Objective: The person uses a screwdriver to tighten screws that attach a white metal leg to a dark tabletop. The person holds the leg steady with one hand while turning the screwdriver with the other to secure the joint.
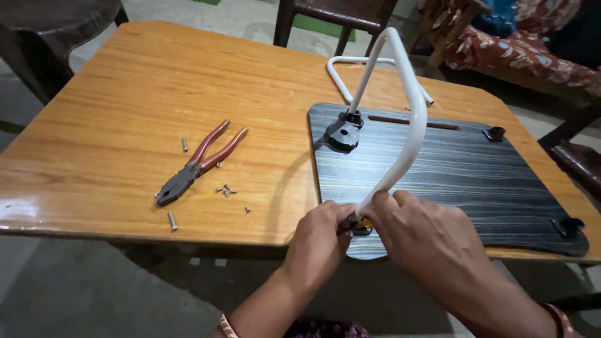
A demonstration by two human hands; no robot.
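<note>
Hands at the near bracket of a dark board.
Left hand [322,235] and right hand [416,235] both clamp the white tube leg's [410,106] lower end at six o'clock; the seating step looks underway (pliers [197,164] and loose screws [226,189] at nine o'clock on the tabletop [125,94]).

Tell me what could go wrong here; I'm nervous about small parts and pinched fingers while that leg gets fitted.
Both the left hand and right hand crowd the near end of the white tube leg at its bracket, so a slip could pinch fingers. The loose screws by the pliers could roll off the table. The dark board overhangs the table's near edge and might tip.
</note>
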